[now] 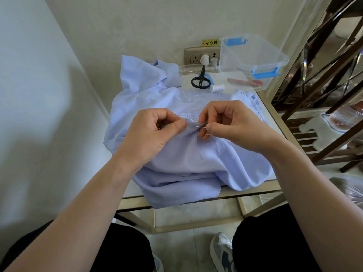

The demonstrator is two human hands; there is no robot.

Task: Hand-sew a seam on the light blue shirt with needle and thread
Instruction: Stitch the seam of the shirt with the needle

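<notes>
Bright, even, soft daylight fills the scene. A broad, soft-edged grey shadow falls across the plain white wall (39,99) on the left, so the light comes from the right. The light blue shirt (196,163) shows gentle shading in its folds. Faint glare streaks the clear plastic storage box with blue clips (253,55). The centre is sharp: the thin silver needle (197,126) reads as a fine bright line. The wide lens bends the wall corners and stretches the bare forearms (98,213) toward the lower edges, where detail softens. The dark metal shelf frame (334,144) at the right is smeared and blurry.
</notes>
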